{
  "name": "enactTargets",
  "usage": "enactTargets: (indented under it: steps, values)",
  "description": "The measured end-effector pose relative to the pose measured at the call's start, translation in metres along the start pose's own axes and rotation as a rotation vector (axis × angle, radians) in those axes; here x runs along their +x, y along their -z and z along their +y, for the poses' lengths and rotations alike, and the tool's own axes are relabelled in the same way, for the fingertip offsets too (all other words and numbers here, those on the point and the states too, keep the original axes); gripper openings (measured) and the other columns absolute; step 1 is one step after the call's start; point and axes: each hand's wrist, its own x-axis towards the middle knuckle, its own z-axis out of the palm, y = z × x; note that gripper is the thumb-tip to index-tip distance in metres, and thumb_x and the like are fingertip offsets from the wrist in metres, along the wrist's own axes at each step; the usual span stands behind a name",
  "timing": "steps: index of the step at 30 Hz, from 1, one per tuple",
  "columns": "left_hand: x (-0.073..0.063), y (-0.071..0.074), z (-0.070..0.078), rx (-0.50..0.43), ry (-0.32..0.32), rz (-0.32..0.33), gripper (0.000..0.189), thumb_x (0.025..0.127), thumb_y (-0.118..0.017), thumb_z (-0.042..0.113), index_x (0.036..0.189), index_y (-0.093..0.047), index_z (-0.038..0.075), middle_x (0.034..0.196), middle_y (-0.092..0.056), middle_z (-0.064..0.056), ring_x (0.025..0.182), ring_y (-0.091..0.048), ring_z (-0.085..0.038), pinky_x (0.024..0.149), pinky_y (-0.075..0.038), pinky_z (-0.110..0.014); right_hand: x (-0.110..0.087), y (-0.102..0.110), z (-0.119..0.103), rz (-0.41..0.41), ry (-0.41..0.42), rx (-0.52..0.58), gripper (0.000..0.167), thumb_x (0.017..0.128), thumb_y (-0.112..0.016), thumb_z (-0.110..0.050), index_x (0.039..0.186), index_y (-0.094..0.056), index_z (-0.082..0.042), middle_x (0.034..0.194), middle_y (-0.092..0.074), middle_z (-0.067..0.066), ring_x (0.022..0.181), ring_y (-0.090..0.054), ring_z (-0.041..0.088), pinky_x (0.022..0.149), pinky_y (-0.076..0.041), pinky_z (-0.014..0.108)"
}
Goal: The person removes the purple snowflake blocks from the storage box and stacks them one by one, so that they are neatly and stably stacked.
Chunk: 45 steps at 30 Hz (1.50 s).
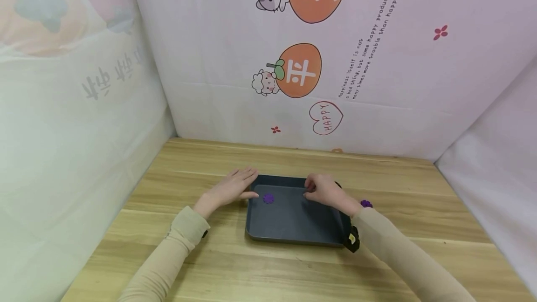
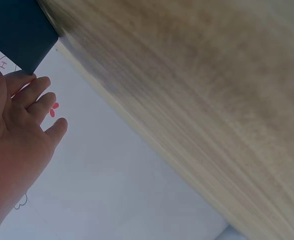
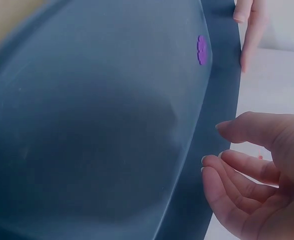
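Note:
A dark grey rectangular tray (image 1: 289, 236) lies on the wooden table, with a small purple notched disc (image 1: 268, 198) flat inside near its left side. At the tray's far left corner, my left hand (image 1: 232, 188) rests against the rim with fingers stretched out and thumb reaching over the edge. Over the far right part of the tray is my right hand (image 1: 327, 190). Its thumb (image 3: 247, 126) stands apart from the loosely bent fingers (image 3: 227, 195), with nothing between them. The right wrist view also shows the purple disc (image 3: 202, 50) by the tray wall.
Beyond the right forearm, a purple piece (image 1: 366, 203) sits on the table (image 1: 293, 278), partly hidden by the arm. A black wrist device (image 1: 352, 239) overlaps the tray's near right corner. White printed cloth (image 1: 218, 59) walls the table at the back and both sides.

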Motion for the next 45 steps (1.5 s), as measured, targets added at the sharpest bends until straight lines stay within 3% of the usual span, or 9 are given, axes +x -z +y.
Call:
enactTargets:
  steps: [11, 34, 45]
  values:
    - [0.0, -0.002, 0.0, -0.016, -0.007, 0.001, 0.075, 0.1, -0.051, 0.049, 0.155, -0.03, 0.002, 0.163, -0.027, -0.017, 0.153, -0.023, -0.035, 0.127, -0.02, -0.054, 0.009, -0.012, -0.013, -0.034, 0.044, 0.02, 0.019, 0.084, -0.076, -0.007, 0.098, -0.067, 0.003, 0.089, -0.073, 0.012, 0.079, -0.069, 0.018, 0.067, -0.059, 0.031]
    - [0.001, -0.003, -0.005, 0.005, 0.002, -0.006, 0.078, 0.099, -0.046, 0.055, 0.157, -0.027, 0.006, 0.164, -0.025, -0.013, 0.154, -0.021, -0.031, 0.128, -0.019, -0.052, 0.034, -0.03, -0.04, -0.12, 0.067, 0.009, 0.026, 0.084, -0.077, -0.009, 0.105, -0.068, 0.002, 0.096, -0.072, 0.012, 0.085, -0.068, 0.02, 0.073, -0.06, 0.034]
    - [0.0, -0.003, -0.003, -0.004, -0.007, 0.017, 0.073, 0.1, -0.051, 0.049, 0.154, -0.032, 0.003, 0.162, -0.03, -0.016, 0.153, -0.025, -0.033, 0.126, -0.021, -0.054, 0.042, -0.038, -0.05, -0.145, 0.082, -0.008, 0.023, 0.083, -0.078, -0.009, 0.102, -0.069, -0.001, 0.096, -0.072, 0.012, 0.084, -0.068, 0.019, 0.074, -0.061, 0.034]
